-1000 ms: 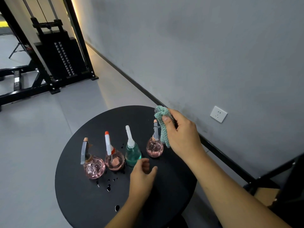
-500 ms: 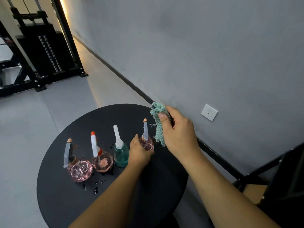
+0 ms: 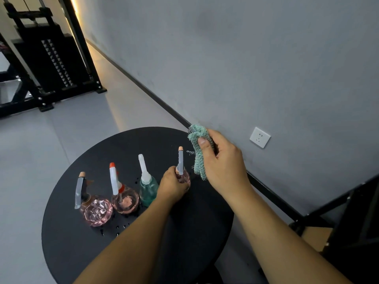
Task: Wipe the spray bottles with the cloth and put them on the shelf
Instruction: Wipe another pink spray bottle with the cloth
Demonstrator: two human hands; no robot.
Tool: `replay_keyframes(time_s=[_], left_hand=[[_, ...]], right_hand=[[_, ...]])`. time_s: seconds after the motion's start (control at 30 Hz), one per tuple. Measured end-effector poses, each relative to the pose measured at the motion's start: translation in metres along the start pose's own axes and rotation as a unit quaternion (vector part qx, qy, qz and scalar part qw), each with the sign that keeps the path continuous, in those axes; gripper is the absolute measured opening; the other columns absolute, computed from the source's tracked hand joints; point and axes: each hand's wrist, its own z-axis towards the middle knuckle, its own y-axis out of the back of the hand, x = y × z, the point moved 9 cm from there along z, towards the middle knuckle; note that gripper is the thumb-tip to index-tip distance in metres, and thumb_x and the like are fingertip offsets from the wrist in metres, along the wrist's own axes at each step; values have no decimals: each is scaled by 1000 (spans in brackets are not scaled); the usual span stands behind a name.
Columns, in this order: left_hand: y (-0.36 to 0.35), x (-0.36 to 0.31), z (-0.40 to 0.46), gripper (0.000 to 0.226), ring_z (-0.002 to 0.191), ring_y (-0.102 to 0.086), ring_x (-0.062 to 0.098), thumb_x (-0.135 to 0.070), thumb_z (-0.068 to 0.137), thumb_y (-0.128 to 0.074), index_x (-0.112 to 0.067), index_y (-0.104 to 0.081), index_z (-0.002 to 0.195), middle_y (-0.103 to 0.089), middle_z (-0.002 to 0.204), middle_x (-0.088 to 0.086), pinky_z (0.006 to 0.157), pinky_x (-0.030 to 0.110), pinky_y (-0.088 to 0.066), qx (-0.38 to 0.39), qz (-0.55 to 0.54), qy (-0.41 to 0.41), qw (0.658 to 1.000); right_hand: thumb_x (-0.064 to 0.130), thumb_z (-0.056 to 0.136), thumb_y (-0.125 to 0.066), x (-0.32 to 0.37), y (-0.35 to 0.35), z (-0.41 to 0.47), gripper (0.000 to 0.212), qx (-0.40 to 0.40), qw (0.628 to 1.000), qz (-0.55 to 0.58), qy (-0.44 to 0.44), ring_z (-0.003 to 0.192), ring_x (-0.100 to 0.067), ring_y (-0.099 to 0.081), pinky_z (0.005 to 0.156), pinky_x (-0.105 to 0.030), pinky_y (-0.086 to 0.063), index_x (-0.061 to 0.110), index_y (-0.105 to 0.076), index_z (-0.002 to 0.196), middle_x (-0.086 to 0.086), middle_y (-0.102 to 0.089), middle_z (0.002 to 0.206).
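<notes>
Changed: since a second ago the left hand [image 3: 173, 186] has come off the bare tabletop and wrapped the rightmost pink bottle [image 3: 183, 175].
Left fingers: clamped around that bottle's round body, which I judge still stands on the round black table [image 3: 194, 222].
Right hand [image 3: 222, 160]: just beside the nozzle, fingers pinched shut on the bunched green cloth [image 3: 198, 149].
Meaning: looks like wiping starts on this one.
Waiting: green bottle [image 3: 148, 189], two other pink bottles [image 3: 125, 198] [image 3: 96, 210], upright in a row.
Shelf: possibly the dark frame at far right; cannot tell.
</notes>
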Motion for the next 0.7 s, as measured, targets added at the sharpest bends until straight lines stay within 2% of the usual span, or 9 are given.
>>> replay_keyframes(time_s=[0.1,0.17,0.27,0.3,0.43,0.57,0.63,0.7], left_hand=[[1,-2,-12,35,87,-69,12,-12,83,-79,-33,-55,97,-71,94,-8,74,27,-54,13,-1,-19,1000],[4,-4,-19,37,90,-70,6,-19,79,-82,-36,-58,101,-73,98,-8,81,30,-58,12,-14,-37,999],[14,-14,-35,40,88,-67,-11,-21,81,-86,-42,-58,101,-71,98,-13,75,9,-51,9,-41,-63,997],[18,-18,-41,39,90,-67,-11,-25,81,-87,-44,-60,103,-71,101,-14,76,9,-50,3,-59,-72,996],[41,-31,-60,46,105,-72,5,-36,75,-94,-43,-67,111,-72,117,-9,94,30,-58,5,-136,-98,986],[66,-43,-81,51,110,-77,17,-22,83,-92,-28,-70,128,-79,119,2,93,35,-64,73,-228,-91,967],[81,-45,-90,46,111,-78,24,-14,90,-87,-23,-69,132,-80,118,6,94,40,-65,96,-259,-85,957],[97,-47,-100,47,113,-78,32,-17,88,-87,-23,-70,132,-79,122,10,98,51,-63,112,-283,-82,949]], right_hand=[[29,108,-55,3,1,0,26,0,1000,-1,5,94,6,-67,74,0,-46,27,-69,130,15,-73,106],[28,108,-55,4,3,1,27,-2,1000,-5,8,94,12,-63,73,2,-44,25,-69,131,15,-72,107],[30,108,-55,5,7,2,27,-6,1000,-5,7,91,5,-66,71,1,-44,25,-69,131,11,-74,107],[31,108,-55,6,8,2,28,-6,1000,-5,6,91,2,-67,70,0,-45,26,-69,131,10,-75,106],[31,108,-55,11,11,2,28,-5,1000,-7,3,88,1,-66,68,-1,-46,24,-68,132,9,-73,104],[30,108,-55,18,13,-2,28,-7,1000,-4,6,84,4,-63,68,-3,-47,23,-67,132,9,-72,101],[31,108,-55,23,10,-5,27,3,1000,6,9,90,-1,-67,74,-11,-54,26,-67,132,10,-73,106],[32,108,-55,29,5,-7,26,14,1000,17,19,96,-3,-70,80,-24,-59,29,-67,130,12,-74,107]])
